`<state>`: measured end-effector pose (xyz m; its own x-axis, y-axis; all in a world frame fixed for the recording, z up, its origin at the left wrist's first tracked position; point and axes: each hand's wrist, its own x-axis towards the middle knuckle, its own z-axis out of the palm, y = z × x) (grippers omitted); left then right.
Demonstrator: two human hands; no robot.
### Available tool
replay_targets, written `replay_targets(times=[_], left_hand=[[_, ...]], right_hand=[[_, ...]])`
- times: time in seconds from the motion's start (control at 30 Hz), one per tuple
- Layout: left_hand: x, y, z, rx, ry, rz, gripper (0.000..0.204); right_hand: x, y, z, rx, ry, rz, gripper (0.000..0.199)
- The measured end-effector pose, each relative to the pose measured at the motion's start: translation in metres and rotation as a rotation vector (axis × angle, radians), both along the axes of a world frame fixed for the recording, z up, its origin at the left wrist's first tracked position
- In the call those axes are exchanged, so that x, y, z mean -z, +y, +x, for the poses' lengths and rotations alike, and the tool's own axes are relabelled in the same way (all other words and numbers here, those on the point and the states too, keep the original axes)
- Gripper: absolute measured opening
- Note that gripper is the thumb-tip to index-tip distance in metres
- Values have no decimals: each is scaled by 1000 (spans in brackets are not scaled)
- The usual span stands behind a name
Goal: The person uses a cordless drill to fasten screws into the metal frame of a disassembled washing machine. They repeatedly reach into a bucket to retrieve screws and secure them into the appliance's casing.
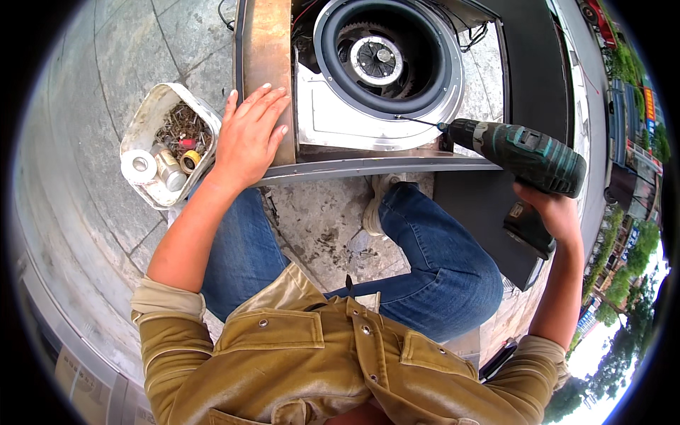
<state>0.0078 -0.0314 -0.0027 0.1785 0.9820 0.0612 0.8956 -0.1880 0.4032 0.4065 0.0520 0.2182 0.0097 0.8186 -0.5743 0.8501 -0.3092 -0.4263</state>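
Note:
My right hand (pixel 556 211) grips the handle of a dark green and black cordless drill (pixel 531 150). A long thin bit (pixel 419 122) points left from its chuck, with its tip at the lower edge of a round fan's black ring (pixel 327 65); whether it sits on a screw is too small to tell. The fan is set in a silver metal housing (pixel 336 129) inside a dark-edged frame (pixel 382 167). My left hand (pixel 249 138) lies open, fingers stretched, on the frame's brown, copper-coloured side panel (pixel 268 49).
Left of my hand stands a dirty white plastic tub (pixel 129 131) with many loose screws (pixel 183 129), a white tape roll (pixel 139 168), a yellow roll (pixel 190 161) and a small bottle (pixel 168 168). Loose dark cables (pixel 478 37) hang at the frame's upper right. My legs (pixel 446 276) are below the frame.

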Motion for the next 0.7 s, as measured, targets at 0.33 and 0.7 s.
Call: replay_targets(times=[0.33,0.7], left_hand=[[-2,0,-1,-2,-13,-19,41],[-1,0,-2,-14,-40,-20,41]], right_hand=[[-15,16,-33,-163,-63,23,30],[-20,20,-49,-157,-99,4,30]])
